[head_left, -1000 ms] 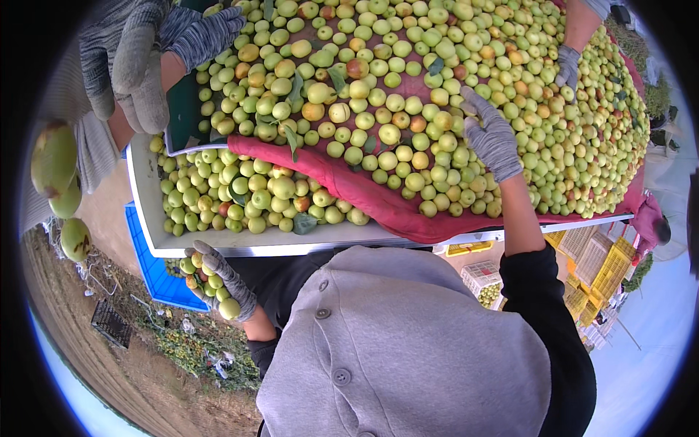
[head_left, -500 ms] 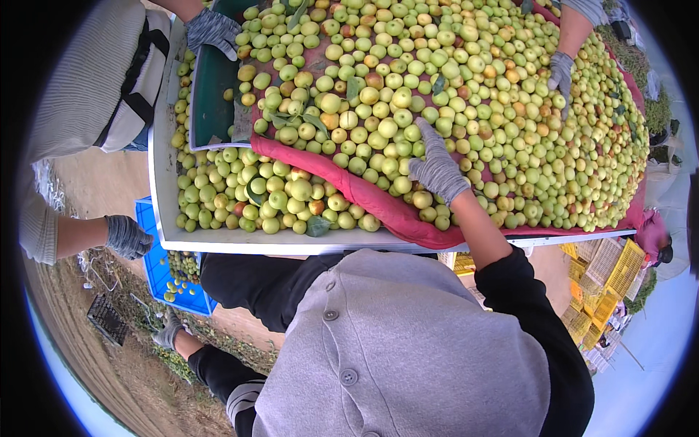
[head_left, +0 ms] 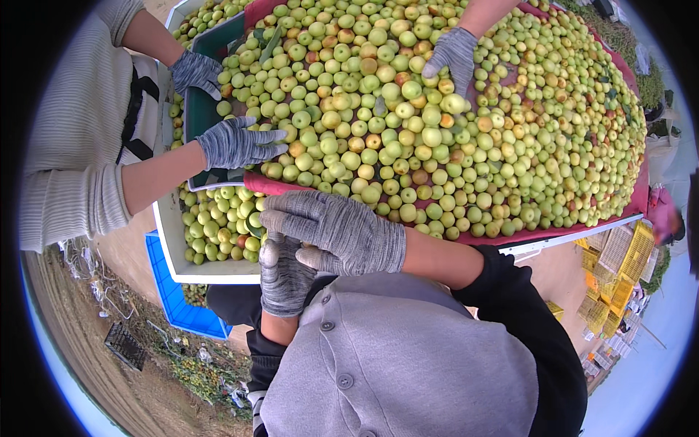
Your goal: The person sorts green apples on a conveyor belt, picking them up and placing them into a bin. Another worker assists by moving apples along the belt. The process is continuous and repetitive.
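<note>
Both my hands wear grey knit gloves and come together before my chest, at the near edge of the sorting table. My right hand (head_left: 342, 231) reaches leftward over the left one, its fingers extended and its thumb apart. Beneath it, my left hand (head_left: 284, 277) points upward with fingers stretched, some hidden behind the right. I see nothing held in either. Just beyond them spreads a heap of small round green-yellow fruits (head_left: 408, 138), some blushed red, on a red cloth (head_left: 263, 183). More fruits (head_left: 218, 222) fill the white-edged trough at the left.
A co-worker's gloved hands (head_left: 237, 143) (head_left: 196, 73) are at the green chute (head_left: 206, 109) on the left. Another gloved hand (head_left: 455, 58) rests on the fruit across the table. Below stands a blue crate (head_left: 175, 291); yellow crates (head_left: 626, 262) are stacked at right.
My right hand has left the fruit and my left has risen from near the blue crate to meet it. One co-worker's hand has come up onto the fruit; the far hand has shifted left.
</note>
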The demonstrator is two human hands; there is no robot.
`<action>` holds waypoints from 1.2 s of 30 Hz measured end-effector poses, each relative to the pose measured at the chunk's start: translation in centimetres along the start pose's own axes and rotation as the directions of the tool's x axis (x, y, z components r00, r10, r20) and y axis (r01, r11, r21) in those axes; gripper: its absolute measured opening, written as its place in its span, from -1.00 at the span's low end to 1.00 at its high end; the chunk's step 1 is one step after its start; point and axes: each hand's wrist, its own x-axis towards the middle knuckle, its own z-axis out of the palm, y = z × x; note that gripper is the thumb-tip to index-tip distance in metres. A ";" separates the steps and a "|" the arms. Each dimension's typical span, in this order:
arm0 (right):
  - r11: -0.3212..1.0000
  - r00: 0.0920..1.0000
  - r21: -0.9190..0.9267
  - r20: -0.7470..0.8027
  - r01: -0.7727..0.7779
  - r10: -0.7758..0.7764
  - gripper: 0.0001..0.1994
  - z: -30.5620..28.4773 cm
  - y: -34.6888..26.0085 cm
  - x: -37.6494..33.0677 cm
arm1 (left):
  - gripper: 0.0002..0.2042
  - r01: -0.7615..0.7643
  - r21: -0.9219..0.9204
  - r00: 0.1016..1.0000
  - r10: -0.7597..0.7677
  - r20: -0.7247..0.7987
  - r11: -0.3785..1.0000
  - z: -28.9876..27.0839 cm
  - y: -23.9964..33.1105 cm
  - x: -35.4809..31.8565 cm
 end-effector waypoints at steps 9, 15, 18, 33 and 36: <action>0.360 0.223 -0.218 -0.974 -0.907 -0.027 -0.47 -20.9 14.2 -26.2 | -0.68 0.112 0.286 0.986 -0.070 -0.154 0.952 -2.4 2.3 -0.1; 0.288 0.103 -0.017 -0.953 -0.957 0.285 -0.46 -21.4 18.5 -31.1 | -0.63 0.053 0.155 0.964 -0.011 -0.264 0.987 -4.6 2.1 -0.2; 0.511 0.250 -0.006 -0.876 -0.860 0.412 -0.49 -18.5 19.2 -27.5 | -0.62 0.048 0.141 0.974 -0.016 -0.224 0.989 -4.5 1.7 0.7; 0.874 0.813 -0.156 -0.469 -0.461 0.346 -0.45 -0.6 17.1 -0.6 | -0.66 0.047 0.231 0.972 0.009 -0.237 0.972 -3.8 1.4 0.0; 0.902 0.894 -0.191 -0.317 -0.386 0.316 -0.54 -4.6 16.2 0.1 | -0.66 0.056 0.247 0.961 0.015 -0.276 0.967 -4.2 1.6 -0.7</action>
